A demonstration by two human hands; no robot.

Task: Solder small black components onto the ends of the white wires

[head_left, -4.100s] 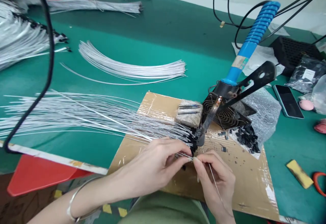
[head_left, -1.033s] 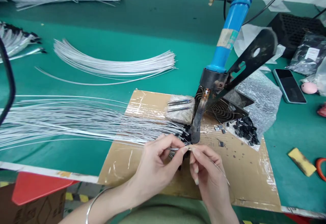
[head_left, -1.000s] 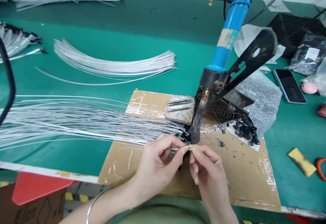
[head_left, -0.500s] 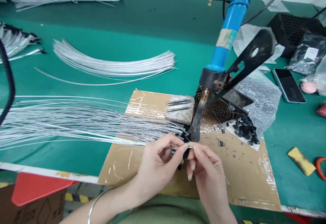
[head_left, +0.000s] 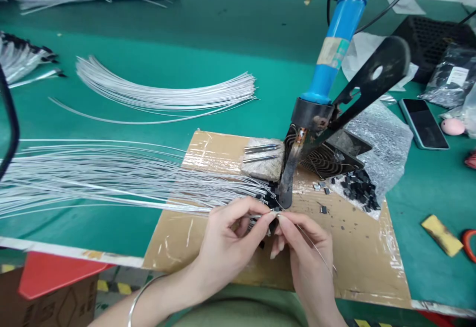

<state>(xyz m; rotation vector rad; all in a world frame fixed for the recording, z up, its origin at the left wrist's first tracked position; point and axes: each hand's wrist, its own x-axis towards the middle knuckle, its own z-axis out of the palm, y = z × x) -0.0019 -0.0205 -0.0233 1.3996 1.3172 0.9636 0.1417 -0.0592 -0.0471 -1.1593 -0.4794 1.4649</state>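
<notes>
My left hand (head_left: 236, 242) is closed in a pinch on a white wire (head_left: 193, 209) that comes in from the left. Right against its fingertips, my right hand (head_left: 307, 252) pinches too, over a thin silvery wire (head_left: 316, 248) that runs across its fingers down to the right. The exact point where the two meet is hidden by my fingertips. Many white wires (head_left: 148, 173) with black connectors (head_left: 273, 190) at their ends lie just behind my hands. Close above my fingertips stands a blue-handled soldering iron (head_left: 323, 81) on a black metal stand (head_left: 383, 64), tip pointing down.
Under my hands lies a cardboard sheet (head_left: 357, 267). It carries a grey block (head_left: 262, 165) with thin metal rods, and small black pieces (head_left: 360, 190) on a plastic bag (head_left: 390, 153). A curved white wire bundle (head_left: 167, 91), a phone (head_left: 424, 123) and a yellow sponge (head_left: 441, 235) lie around it.
My right hand has shifted slightly to the right and its lower fingers have moved a little. More of the thin wire shows across it. My left hand stays nearly in place.
</notes>
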